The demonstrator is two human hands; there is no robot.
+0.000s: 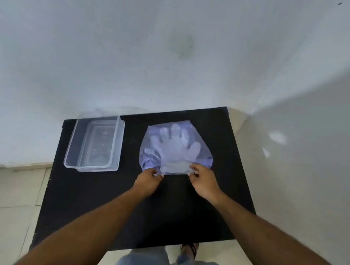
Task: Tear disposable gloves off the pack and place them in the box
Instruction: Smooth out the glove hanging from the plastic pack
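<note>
A pack of clear disposable gloves (175, 146) in a bluish plastic bag lies flat on the black table (97, 199), right of centre. The top glove's fingers point away from me. My left hand (148, 181) pinches the near left corner of the pack's cuff edge. My right hand (203, 179) pinches the near right part of the same edge. A clear plastic box (95, 143) stands open on the left side of the table. I cannot see any gloves inside it.
The black table stands in a corner against white walls (174, 51). Tiled floor shows to the left and below the table. My feet (188, 249) and jeans appear at the near edge of the table.
</note>
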